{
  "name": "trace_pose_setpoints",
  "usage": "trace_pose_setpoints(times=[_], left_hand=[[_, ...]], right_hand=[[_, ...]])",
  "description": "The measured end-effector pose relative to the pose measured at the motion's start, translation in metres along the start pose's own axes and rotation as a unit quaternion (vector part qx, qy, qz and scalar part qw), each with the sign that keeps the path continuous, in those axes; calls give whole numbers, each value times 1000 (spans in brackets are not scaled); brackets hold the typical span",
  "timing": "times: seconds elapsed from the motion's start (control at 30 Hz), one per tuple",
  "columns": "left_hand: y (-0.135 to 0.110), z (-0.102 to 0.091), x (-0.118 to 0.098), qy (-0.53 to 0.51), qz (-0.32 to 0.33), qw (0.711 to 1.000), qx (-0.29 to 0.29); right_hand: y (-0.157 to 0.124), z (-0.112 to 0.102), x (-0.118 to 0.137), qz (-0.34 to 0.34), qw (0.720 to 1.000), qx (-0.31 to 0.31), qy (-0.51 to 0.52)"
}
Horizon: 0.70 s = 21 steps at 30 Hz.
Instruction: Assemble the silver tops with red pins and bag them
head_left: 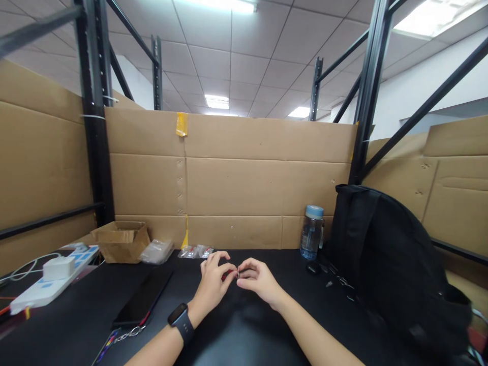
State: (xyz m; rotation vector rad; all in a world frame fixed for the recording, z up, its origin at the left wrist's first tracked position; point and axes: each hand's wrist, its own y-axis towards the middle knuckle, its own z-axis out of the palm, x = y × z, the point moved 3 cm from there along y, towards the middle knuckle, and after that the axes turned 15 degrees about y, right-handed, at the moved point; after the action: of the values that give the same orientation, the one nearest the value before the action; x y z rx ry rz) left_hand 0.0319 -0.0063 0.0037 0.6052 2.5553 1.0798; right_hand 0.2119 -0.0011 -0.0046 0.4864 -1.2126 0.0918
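Note:
My left hand (213, 281), with a dark smartwatch (181, 321) on its wrist, is raised over the middle of the black table (236, 340). Its thumb and index finger pinch a small red item (227, 275), mostly covered by the fingers. Facing it, my right hand (263, 280) has thumb and fingertips closed on a thin, shiny sliver (238, 273). The fingertips of both hands nearly meet there. Whether the red item and the sliver are one piece, I cannot tell. Beyond my left hand lie clear plastic packets (195, 251).
Left of my hands lie a black phone (143, 300) with a chain strap and a white power strip (55, 284). An open cardboard box (122, 246) and a plastic bag (157, 252) sit behind. A water bottle (311, 234) and black backpack (389, 264) stand right. Cardboard walls (236, 188) enclose the table.

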Motion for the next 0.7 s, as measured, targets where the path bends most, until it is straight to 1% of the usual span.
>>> trace_pose_setpoints(times=[0.23, 0.47, 0.6, 0.7], left_hand=[[0, 0, -1, 4, 28, 1000, 3], [2, -4, -1, 20, 29, 999, -5], [2, -3, -2, 9, 47, 999, 10], [1, -2, -1, 4, 49, 999, 12]], right_hand=[[2, -3, -7, -1, 1000, -12, -9], [1, -1, -3, 2, 1000, -4, -30], [1, -2, -4, -2, 999, -11, -31], [2, -3, -4, -3, 1000, -9, -29]])
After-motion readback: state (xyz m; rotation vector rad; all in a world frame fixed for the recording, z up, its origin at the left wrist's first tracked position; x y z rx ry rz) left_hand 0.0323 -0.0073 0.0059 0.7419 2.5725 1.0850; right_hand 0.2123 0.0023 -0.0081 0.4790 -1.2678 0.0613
